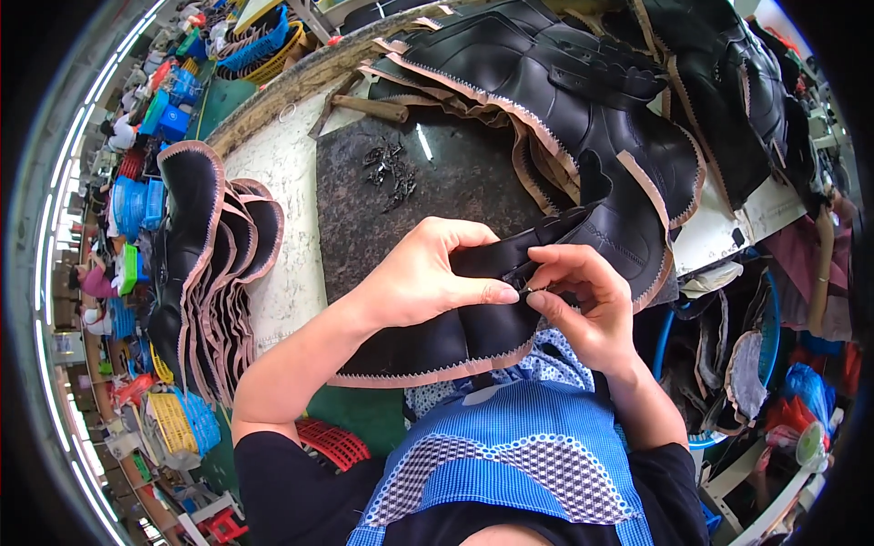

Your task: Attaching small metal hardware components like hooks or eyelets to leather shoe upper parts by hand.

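Observation:
A black leather-like boot upper [428, 350], edged with a tan zigzag-stitched border, lies across my lap and the near side of a dark stone slab [350, 218]. My left hand [432, 273] is closed on a black band of it, thumb in front and fingers behind. Close by on the right, my right hand [587, 305] pinches at the same band, thumb and forefinger together. A small metallic bit shows at those fingertips, too small to name. Both thumbs nearly meet there. Part of the band is hidden behind my fingers.
More black uppers [510, 55] are heaped at the far side and right. A stack of tan-edged pieces [191, 209] hangs over the table's left edge. On the slab lie small black scraps [390, 173]; a wooden-handled hammer [369, 109] rests beyond. A blue-rimmed basket [774, 318] stands at right.

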{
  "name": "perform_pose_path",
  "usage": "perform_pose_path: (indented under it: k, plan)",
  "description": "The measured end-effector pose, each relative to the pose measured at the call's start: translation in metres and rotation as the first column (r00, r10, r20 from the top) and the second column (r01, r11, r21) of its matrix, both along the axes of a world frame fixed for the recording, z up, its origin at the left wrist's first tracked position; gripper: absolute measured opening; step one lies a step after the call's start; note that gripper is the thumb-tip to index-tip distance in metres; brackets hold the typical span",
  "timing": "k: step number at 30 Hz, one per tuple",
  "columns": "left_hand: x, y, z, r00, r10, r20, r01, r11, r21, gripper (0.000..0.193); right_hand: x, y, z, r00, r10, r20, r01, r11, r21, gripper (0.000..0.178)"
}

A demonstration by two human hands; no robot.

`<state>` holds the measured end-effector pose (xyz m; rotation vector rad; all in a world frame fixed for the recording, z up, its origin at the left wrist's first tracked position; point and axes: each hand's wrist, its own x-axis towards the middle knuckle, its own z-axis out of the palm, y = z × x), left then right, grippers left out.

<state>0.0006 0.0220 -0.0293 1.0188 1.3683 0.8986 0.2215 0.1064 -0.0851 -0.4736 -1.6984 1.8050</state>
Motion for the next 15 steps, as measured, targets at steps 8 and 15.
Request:
perform_pose_path:
  k: [8, 15]
  plan:
    - [0.01, -0.013, -0.01, 0.999, 0.002, -0.053, 0.001, 0.999, 0.044, 0.025, 0.004, -0.003, 0.013, 0.99, 0.021, 0.14, -0.021, 1.0, -0.008, 0.047]
    - [0.029, -0.02, -0.017, 0.962, 0.063, -0.265, 0.003, 0.97, 0.243, 0.023, 0.004, -0.005, 0.016, 0.971, 0.016, 0.239, 0.005, 0.996, -0.085, 0.044]
